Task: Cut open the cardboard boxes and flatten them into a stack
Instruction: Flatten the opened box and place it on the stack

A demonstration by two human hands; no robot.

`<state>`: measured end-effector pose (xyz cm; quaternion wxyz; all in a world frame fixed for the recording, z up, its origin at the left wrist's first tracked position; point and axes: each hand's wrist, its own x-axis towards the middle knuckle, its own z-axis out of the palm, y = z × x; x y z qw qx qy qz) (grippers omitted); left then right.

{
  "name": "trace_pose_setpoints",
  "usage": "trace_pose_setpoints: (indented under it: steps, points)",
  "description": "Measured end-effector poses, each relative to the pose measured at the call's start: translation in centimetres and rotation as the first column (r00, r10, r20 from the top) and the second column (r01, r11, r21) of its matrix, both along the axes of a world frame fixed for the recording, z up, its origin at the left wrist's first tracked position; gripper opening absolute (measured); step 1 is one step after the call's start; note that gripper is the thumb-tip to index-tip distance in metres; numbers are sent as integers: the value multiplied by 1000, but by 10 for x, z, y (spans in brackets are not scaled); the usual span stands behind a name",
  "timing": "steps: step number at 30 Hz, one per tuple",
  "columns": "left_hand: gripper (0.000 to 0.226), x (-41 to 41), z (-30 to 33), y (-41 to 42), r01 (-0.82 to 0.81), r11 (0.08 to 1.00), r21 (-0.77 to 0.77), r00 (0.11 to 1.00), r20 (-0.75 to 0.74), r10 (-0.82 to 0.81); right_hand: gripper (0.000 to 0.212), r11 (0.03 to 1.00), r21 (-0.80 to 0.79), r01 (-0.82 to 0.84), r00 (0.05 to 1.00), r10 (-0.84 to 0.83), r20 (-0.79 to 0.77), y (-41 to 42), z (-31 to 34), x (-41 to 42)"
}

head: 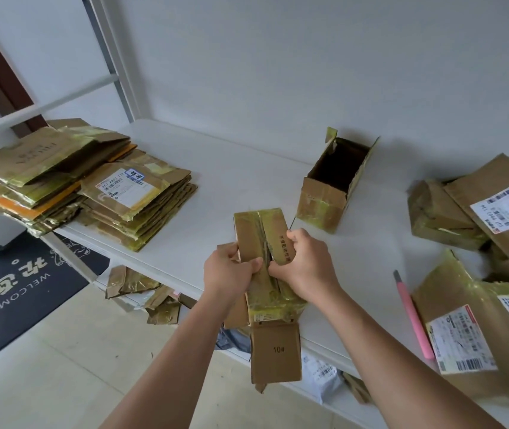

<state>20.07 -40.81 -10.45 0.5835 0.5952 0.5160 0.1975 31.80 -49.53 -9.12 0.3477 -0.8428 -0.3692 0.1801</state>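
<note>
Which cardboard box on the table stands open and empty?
The narrow open box behind the hands, its dark inside showing. The boxes at right are taped shut.

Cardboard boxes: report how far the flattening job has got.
Done: a stack of flattened boxes at the table's left end. In hand: left hand and right hand pull apart a taped box. Left: an open box and sealed boxes at right.
</note>
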Motion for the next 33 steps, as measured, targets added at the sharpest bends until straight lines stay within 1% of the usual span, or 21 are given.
trace_pose_setpoints:
  steps: [3,6,10,12,14,16,19,22,23,24,25,27,28,29,31,32,33]
  points:
    - [47,0,-3,-2,-3,1000,-5,1000,13,3,76,1000,11,-5,1000,6,-23,-2,0,1]
    - [54,-1,-4,-4,-1,1000,0,1000,19,1,76,999,44,-5,995,10,-96,-8,3,1]
    - [51,-1,-5,-6,5,1000,23,999,43,-6,75,997,80,-10,979,26,-201,-15,12,1]
    - [50,-2,-4,-7,-2,1000,7,999,53,2,68,994,106,-6,968,32,-251,-19,13,3]
    - [45,-4,-3,-7,0,1000,-16,997,75,1,55,991,136,-9,945,53,-322,-23,16,6]
    - [47,-6,-1,-7,10,999,-35,996,85,-7,48,987,158,2,915,63,-400,-26,17,11]
    - [56,-6,0,-5,32,997,-64,997,71,-27,40,983,177,48,841,56,-539,-34,16,19]
    - [47,-4,1,-3,73,995,-75,996,58,-68,35,975,187,121,699,50,-713,-46,17,28]
    - [43,-2,3,-2,85,994,-72,995,53,-81,36,967,200,157,668,46,-743,-51,16,32]
    - [41,-1,4,-2,94,993,-73,995,48,-90,41,959,212,189,672,32,-740,-56,14,36]
    - [41,1,5,-1,100,992,-79,995,40,-97,48,961,204,187,732,3,-681,-62,11,40]
    - [45,5,8,1,114,990,-81,994,9,-113,61,977,158,142,881,-52,-469,-70,2,42]
    - [46,6,9,3,124,989,-81,992,-6,-125,61,981,149,127,931,-66,-358,-72,-1,41]
    - [47,8,11,5,132,988,-84,991,-14,-134,57,982,158,105,969,-65,-239,-70,-4,39]
    - [44,9,12,6,142,985,-100,990,-14,-144,41,983,180,33,999,-34,5,-63,-9,32]
    - [42,8,11,6,146,984,-106,989,-10,-147,34,986,166,-2,996,-13,92,-59,-9,29]
    - [40,7,11,6,145,983,-112,989,-6,-147,29,990,139,-25,992,7,129,-56,-8,26]
